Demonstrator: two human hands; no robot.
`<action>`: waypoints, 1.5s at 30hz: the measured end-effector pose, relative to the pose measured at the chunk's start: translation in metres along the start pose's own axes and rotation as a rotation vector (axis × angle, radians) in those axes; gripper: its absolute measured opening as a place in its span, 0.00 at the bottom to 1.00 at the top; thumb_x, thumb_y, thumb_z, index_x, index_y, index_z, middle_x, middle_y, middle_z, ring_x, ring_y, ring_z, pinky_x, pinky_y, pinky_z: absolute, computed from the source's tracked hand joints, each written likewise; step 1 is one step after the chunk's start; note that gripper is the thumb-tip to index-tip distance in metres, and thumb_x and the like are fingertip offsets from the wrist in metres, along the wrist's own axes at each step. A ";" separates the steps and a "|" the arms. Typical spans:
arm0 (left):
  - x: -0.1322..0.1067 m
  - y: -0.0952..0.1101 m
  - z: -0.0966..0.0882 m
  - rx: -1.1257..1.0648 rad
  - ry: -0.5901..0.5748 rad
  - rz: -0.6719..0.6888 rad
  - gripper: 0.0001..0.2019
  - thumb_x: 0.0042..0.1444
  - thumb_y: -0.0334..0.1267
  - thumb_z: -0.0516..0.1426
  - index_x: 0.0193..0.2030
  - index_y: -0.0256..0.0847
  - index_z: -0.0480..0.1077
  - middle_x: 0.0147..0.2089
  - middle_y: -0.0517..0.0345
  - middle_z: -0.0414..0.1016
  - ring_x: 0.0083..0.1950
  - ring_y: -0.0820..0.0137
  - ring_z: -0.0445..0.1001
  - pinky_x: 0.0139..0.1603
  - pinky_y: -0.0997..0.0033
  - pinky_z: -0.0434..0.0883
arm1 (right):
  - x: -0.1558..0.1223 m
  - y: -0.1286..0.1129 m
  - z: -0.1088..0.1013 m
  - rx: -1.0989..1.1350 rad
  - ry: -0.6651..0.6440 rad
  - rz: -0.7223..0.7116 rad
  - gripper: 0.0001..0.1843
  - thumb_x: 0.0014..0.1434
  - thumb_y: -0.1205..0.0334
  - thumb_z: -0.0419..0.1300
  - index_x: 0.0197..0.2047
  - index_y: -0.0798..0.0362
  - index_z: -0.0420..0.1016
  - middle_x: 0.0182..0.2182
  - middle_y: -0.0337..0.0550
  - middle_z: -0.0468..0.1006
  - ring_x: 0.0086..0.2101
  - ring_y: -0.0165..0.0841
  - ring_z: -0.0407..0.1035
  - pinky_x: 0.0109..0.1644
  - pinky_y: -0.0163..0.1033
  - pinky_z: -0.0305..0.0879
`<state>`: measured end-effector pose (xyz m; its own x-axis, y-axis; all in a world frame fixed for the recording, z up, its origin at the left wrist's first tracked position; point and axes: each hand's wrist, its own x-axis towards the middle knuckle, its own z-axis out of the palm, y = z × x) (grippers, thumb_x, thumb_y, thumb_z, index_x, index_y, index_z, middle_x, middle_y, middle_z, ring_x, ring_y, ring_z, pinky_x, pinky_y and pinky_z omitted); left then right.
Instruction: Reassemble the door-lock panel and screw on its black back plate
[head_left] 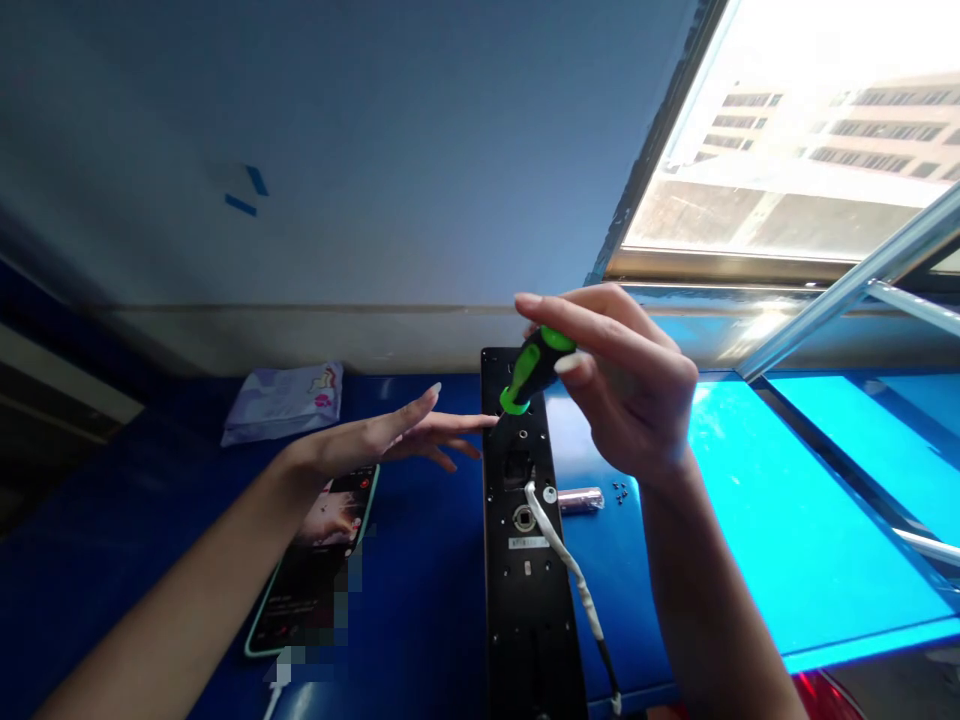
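A long black panel (525,560) lies flat on the blue table (750,520), running away from me, with a white cable (570,565) trailing off it. My right hand (630,390) is closed round the green and black handle of a screwdriver (534,370), held upright over the panel's far end. My left hand (405,435) reaches in from the left with its fingers stretched out, the fingertips at the panel's left edge.
A phone (315,560) with a lit screen lies under my left forearm. A pack of tissues (285,400) sits at the back left. A small cylinder (579,500) and several tiny screws (620,490) lie right of the panel. A window (810,150) is at upper right.
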<state>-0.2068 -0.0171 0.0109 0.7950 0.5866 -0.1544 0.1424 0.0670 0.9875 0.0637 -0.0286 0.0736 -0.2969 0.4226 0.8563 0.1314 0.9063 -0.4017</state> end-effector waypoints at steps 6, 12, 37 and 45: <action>0.002 -0.010 -0.011 -0.194 -0.123 0.037 0.45 0.68 0.73 0.34 0.83 0.50 0.38 0.77 0.44 0.65 0.77 0.47 0.62 0.71 0.46 0.63 | -0.001 0.001 0.003 0.074 0.013 -0.016 0.21 0.66 0.64 0.68 0.60 0.38 0.81 0.45 0.40 0.84 0.43 0.36 0.79 0.44 0.45 0.80; 0.000 -0.009 -0.013 -0.289 -0.152 0.027 0.47 0.66 0.74 0.31 0.83 0.48 0.33 0.77 0.41 0.64 0.77 0.45 0.62 0.70 0.45 0.64 | 0.000 0.002 0.001 0.078 -0.061 0.014 0.21 0.73 0.63 0.58 0.66 0.42 0.77 0.54 0.45 0.81 0.50 0.38 0.78 0.52 0.49 0.79; 0.004 -0.014 -0.014 -0.238 -0.130 -0.044 0.48 0.67 0.72 0.29 0.79 0.43 0.57 0.78 0.46 0.62 0.78 0.46 0.60 0.71 0.51 0.65 | -0.001 0.002 -0.003 0.160 -0.174 0.103 0.27 0.73 0.65 0.56 0.72 0.40 0.68 0.63 0.46 0.78 0.55 0.41 0.77 0.54 0.50 0.80; 0.002 -0.010 -0.010 -0.191 -0.123 -0.034 0.46 0.67 0.73 0.31 0.79 0.46 0.57 0.79 0.48 0.60 0.79 0.46 0.58 0.71 0.50 0.65 | 0.000 0.000 0.001 0.004 -0.032 0.000 0.20 0.65 0.60 0.69 0.60 0.41 0.81 0.42 0.42 0.81 0.41 0.36 0.75 0.41 0.43 0.79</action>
<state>-0.2129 -0.0085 0.0007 0.8591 0.4795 -0.1791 0.0657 0.2437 0.9676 0.0628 -0.0289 0.0736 -0.3272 0.4221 0.8455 0.1277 0.9062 -0.4030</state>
